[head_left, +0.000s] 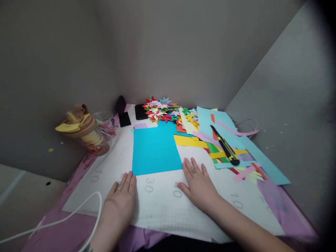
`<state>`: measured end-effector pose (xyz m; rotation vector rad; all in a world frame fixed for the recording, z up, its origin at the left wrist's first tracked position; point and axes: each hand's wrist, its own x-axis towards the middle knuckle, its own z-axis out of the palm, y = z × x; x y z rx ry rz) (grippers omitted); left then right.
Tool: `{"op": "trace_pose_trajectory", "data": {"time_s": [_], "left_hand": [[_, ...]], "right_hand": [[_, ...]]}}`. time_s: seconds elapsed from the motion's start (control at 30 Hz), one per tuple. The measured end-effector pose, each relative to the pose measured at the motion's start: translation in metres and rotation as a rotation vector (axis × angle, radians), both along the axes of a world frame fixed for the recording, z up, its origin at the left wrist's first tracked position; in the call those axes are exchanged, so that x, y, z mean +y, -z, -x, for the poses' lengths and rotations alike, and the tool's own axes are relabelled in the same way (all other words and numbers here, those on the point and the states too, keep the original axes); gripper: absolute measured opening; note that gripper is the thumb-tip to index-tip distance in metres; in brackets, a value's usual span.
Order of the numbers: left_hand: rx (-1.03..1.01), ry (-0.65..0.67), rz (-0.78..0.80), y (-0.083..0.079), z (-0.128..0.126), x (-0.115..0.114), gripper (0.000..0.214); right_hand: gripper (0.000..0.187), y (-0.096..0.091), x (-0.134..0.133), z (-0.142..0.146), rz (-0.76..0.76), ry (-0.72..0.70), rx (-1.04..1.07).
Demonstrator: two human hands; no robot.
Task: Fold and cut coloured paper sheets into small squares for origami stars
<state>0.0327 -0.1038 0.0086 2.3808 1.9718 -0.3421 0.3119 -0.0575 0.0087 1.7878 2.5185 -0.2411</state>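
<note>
A blue sheet of paper (156, 150) lies flat on a white sheet printed with large numbers (162, 206). My left hand (122, 196) rests palm down by the sheet's near left corner, its fingers stretched out and close together. By the near right corner lies my right hand (198, 183), fingers spread, the fingertips at the paper's edge. Neither hand grips anything. To the right of the blue paper, a black and yellow utility knife (225, 147) lies on a pile of coloured paper strips (217, 155).
Folded paper stars (162, 110) are heaped at the back, near a black phone (141, 112). Light blue sheets (265, 161) lie on the right. A lidded plastic cup (91, 138) stands at the left. A white cable (78, 206) crosses the front left. Grey panels surround the table.
</note>
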Motion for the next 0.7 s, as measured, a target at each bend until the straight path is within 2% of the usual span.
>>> {"op": "trace_pose_trajectory", "data": {"time_s": [0.1, 0.2, 0.33, 0.4, 0.47, 0.57, 0.63, 0.7], "left_hand": [[-0.058, -0.02, -0.056, 0.01, 0.0, 0.004, 0.06], [-0.137, -0.007, -0.129, 0.014, 0.005, 0.009, 0.05], [-0.128, -0.126, -0.119, -0.004, 0.012, 0.013, 0.047], [-0.124, -0.189, -0.103, -0.014, 0.016, 0.013, 0.055], [-0.177, -0.23, -0.132, -0.016, 0.019, 0.009, 0.06], [-0.483, -0.252, -0.202, -0.004, 0.011, -0.001, 0.059], [-0.841, -0.279, -0.16, 0.004, -0.007, -0.004, 0.065], [-1.237, -0.336, -0.078, 0.004, -0.034, 0.0, 0.076]], "right_hand": [[0.049, -0.004, -0.007, 0.006, -0.043, -0.146, 0.096], [0.05, -0.006, -0.007, 0.012, 0.01, -0.282, 0.188], [0.061, -0.006, 0.009, 0.022, 0.044, -0.284, 0.207], [0.059, -0.004, 0.017, 0.025, 0.032, -0.302, 0.196], [0.054, -0.002, 0.021, 0.025, -0.014, -0.329, 0.203], [0.043, 0.003, 0.023, 0.022, -0.186, -0.39, 0.305], [0.038, 0.005, 0.023, 0.021, -0.33, -0.408, 0.397], [0.036, 0.005, 0.02, 0.022, -0.423, -0.427, 0.44]]}}
